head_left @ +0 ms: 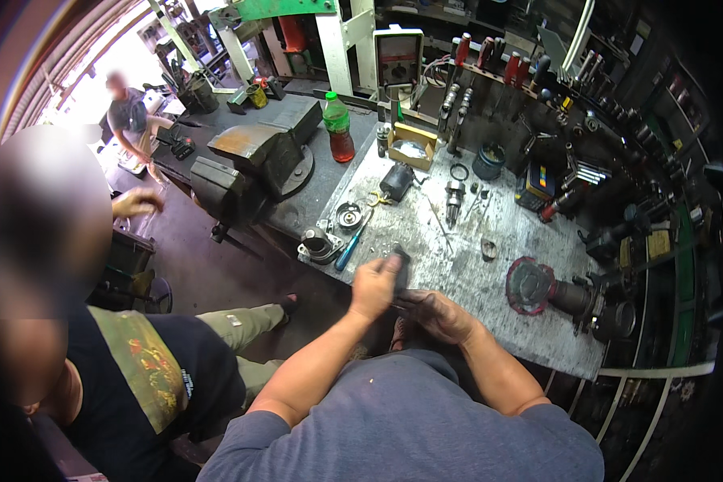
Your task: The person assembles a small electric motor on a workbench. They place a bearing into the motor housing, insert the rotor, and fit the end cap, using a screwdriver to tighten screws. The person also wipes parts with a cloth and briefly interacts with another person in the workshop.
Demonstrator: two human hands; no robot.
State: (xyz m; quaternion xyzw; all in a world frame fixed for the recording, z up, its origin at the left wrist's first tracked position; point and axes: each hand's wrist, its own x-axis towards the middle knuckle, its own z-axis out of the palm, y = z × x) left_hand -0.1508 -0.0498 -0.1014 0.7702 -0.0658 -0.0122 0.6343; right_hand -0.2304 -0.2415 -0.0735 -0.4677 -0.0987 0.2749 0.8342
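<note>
My left hand is closed round a small dark piece, held up over the near edge of the workbench; its kind I cannot make out. From the right, my right hand, with blackened fingers, meets the lower end of the same piece, its fingers bent against it. Left of the hands, a blue-handled screwdriver lies on the bench beside a metal housing and a round metal part. Behind these rests a black cylindrical motor. A gear shaft stands farther back.
A large bench vise stands at the left, with a green-capped bottle of red liquid beside it. A starter-like assembly lies at the right. One person stands close on my left; another person is farther off.
</note>
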